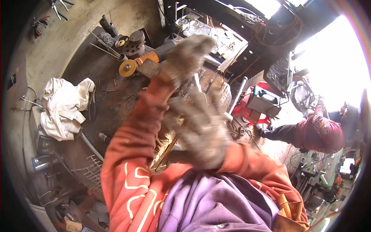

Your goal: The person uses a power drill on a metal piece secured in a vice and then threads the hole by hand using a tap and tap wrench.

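Both gloved hands were raised close in front of the camera. My left hand (189,54) was higher, its fingers curled loosely; I could not tell whether it held anything. My right hand (203,127) was spread open below it, and a thin metal rod (198,83) stood between the two, seemingly touching the right glove, but the grip was hidden from me.

I judged that the rod could slip, because thick gloves give little feeling, and it might fall toward the angle grinder (145,62) lying beyond the left hand on the dirty table (112,96).

I counted two gloves, one rod, one grinder, one white cloth (63,108) far left of the hands, and one other person (320,129) bending to the right.
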`<state>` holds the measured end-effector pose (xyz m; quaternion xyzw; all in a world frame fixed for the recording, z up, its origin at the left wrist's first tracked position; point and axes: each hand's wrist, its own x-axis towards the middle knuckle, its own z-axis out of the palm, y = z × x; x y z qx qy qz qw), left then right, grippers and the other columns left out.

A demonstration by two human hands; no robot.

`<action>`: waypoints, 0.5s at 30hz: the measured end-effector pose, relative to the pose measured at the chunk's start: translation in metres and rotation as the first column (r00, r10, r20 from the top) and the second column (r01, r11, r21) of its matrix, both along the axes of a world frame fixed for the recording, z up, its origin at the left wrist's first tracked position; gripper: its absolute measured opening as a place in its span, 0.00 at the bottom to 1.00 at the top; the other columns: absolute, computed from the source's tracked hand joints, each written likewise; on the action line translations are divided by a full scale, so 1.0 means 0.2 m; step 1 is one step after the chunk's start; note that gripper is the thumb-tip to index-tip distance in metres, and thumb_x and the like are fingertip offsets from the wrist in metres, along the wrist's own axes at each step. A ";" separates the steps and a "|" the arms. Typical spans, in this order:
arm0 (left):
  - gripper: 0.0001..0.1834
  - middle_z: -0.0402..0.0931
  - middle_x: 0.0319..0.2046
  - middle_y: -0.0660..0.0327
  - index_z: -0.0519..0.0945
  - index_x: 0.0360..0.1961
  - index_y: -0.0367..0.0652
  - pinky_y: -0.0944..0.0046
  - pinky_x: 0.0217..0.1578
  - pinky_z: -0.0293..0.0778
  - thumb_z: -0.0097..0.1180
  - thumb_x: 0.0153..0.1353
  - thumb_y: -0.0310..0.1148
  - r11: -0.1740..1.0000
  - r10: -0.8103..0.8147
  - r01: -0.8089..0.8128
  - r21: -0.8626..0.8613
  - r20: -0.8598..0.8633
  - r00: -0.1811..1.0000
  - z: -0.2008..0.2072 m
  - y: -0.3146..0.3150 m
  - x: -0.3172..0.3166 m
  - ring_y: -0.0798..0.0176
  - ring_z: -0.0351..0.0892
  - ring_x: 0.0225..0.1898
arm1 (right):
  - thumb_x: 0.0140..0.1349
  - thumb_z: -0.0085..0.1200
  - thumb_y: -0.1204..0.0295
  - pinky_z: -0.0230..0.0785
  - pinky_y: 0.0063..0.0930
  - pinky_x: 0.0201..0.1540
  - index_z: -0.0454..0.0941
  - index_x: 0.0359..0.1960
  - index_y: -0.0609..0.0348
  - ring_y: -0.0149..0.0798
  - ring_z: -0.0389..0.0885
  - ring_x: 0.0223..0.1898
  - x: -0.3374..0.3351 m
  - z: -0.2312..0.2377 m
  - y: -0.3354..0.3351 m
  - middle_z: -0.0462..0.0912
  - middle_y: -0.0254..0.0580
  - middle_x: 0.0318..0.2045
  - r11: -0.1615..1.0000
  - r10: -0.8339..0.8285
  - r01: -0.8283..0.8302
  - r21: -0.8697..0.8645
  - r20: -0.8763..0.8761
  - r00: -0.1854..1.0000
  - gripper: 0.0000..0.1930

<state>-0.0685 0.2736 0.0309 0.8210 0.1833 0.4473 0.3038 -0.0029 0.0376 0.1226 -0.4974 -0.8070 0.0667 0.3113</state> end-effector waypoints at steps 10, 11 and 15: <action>0.30 0.82 0.59 0.48 0.80 0.61 0.31 0.54 0.63 0.75 0.42 0.82 0.50 0.742 0.321 0.079 -0.666 0.456 0.830 0.14 -0.76 -0.34 0.54 0.81 0.60 | 0.63 0.65 0.41 0.60 0.57 0.73 0.77 0.68 0.51 0.56 0.76 0.68 0.41 0.11 0.77 0.79 0.52 0.63 0.997 -0.079 0.068 0.048 0.305 0.949 0.38; 0.31 0.81 0.60 0.48 0.80 0.61 0.30 0.55 0.63 0.74 0.42 0.82 0.50 0.778 0.276 0.046 -0.627 0.406 0.871 0.18 -0.88 -0.36 0.54 0.81 0.61 | 0.63 0.68 0.44 0.69 0.50 0.70 0.77 0.68 0.54 0.53 0.77 0.68 0.49 0.06 0.81 0.82 0.55 0.61 0.982 0.003 0.073 -0.174 0.401 0.916 0.38; 0.37 0.79 0.63 0.47 0.80 0.62 0.31 0.55 0.64 0.73 0.42 0.79 0.58 0.941 0.260 -0.252 -0.225 0.007 0.966 0.19 -0.81 -0.39 0.54 0.80 0.61 | 0.73 0.60 0.51 0.68 0.45 0.71 0.72 0.73 0.58 0.47 0.76 0.68 0.58 0.04 0.61 0.79 0.51 0.66 0.524 -0.072 -0.436 -0.732 -0.548 0.833 0.34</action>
